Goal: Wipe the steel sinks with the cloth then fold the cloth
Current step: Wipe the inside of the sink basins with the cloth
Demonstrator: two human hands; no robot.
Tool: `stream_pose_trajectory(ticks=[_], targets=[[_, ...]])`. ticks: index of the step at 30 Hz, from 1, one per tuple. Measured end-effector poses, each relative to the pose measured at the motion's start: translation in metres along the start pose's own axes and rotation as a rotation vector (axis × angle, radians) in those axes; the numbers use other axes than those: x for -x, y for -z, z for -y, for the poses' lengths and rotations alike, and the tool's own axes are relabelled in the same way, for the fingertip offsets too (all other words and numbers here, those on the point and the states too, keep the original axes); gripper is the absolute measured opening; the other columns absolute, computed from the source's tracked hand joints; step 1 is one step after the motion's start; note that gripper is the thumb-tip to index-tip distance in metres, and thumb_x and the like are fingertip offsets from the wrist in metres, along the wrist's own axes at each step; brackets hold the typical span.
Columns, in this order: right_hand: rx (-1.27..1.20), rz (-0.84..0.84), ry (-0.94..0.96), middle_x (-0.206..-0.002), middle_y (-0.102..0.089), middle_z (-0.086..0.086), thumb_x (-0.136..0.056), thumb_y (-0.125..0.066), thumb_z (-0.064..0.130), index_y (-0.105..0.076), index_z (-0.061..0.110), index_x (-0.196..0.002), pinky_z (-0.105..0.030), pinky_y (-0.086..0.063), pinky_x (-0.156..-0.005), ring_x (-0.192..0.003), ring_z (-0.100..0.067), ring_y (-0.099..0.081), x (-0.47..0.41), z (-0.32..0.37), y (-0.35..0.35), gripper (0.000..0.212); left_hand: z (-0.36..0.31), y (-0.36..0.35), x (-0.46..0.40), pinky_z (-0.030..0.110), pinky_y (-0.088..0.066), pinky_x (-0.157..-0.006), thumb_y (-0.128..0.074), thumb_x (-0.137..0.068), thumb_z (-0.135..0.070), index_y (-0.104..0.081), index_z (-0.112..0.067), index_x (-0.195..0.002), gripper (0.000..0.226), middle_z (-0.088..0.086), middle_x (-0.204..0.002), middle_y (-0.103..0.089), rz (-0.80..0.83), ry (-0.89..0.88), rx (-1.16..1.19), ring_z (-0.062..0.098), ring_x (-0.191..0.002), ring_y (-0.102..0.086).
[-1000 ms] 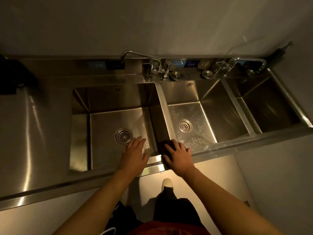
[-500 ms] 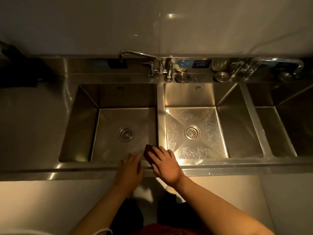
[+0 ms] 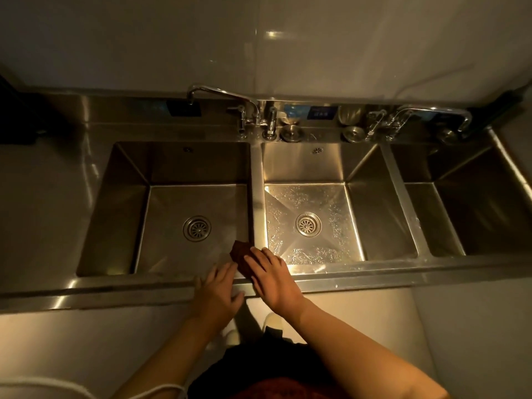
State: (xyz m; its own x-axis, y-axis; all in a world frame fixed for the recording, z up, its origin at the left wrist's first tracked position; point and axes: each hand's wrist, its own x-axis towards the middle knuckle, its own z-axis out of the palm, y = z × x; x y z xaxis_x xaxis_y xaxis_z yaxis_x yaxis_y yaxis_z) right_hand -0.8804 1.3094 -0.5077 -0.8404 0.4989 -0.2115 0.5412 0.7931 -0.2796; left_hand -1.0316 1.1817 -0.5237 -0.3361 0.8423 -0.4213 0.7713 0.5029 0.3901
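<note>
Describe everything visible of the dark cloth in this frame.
The dark brown cloth looks soft and bunched, not folded flat. It lies at the near right corner of the left steel sink basin, by the divider. The right hand presses on it with straight fingers, covering its near part. The left hand rests just beside it.

No wording can be read anywhere: a blue label on the steel backsplash behind the sinks carries pale characters too small and blurred to make out, and a dark plate further left shows nothing legible.
</note>
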Motion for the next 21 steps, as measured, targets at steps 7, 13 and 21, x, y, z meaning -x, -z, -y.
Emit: stream_pose_trajectory(ticks=[7, 13, 21], targets=[[-0.052, -0.002, 0.009, -0.162, -0.031, -0.003, -0.101, -0.042, 0.033, -0.034, 0.028, -0.155, -0.045, -0.041, -0.110, -0.145, -0.030, -0.032, 0.005, -0.009, 0.000, 0.055, -0.011, 0.001, -0.003, 0.063, -0.020, -0.123, -0.048, -0.091, -0.067, -0.019, -0.036, -0.162, 0.082, -0.008, -0.172, -0.016, -0.023, -0.016, 0.019, 0.025, -0.157, -0.017], [-0.061, -0.056, 0.075, -0.159, -0.035, 0.000, -0.103, -0.041, 0.034, -0.036, 0.026, -0.155, -0.040, -0.043, -0.106, -0.136, -0.026, -0.040, 0.018, -0.040, -0.003, 0.052, -0.029, -0.006, -0.011, 0.061, -0.020, -0.123, -0.059, -0.087, -0.067, -0.025, -0.036, -0.162, 0.088, -0.008, -0.172, -0.017, -0.048, -0.056, -0.047, 0.024, -0.158, -0.014], [-0.100, -0.019, 0.081, -0.156, -0.043, -0.004, -0.100, -0.048, 0.028, -0.045, 0.017, -0.150, -0.046, -0.044, -0.104, -0.132, -0.032, -0.045, 0.046, -0.118, 0.011, 0.052, -0.099, -0.026, -0.031, 0.059, -0.006, -0.127, -0.055, -0.091, -0.069, -0.027, -0.036, -0.163, 0.083, -0.010, -0.172, -0.014, -0.024, -0.178, -0.127, 0.022, -0.161, -0.008]])
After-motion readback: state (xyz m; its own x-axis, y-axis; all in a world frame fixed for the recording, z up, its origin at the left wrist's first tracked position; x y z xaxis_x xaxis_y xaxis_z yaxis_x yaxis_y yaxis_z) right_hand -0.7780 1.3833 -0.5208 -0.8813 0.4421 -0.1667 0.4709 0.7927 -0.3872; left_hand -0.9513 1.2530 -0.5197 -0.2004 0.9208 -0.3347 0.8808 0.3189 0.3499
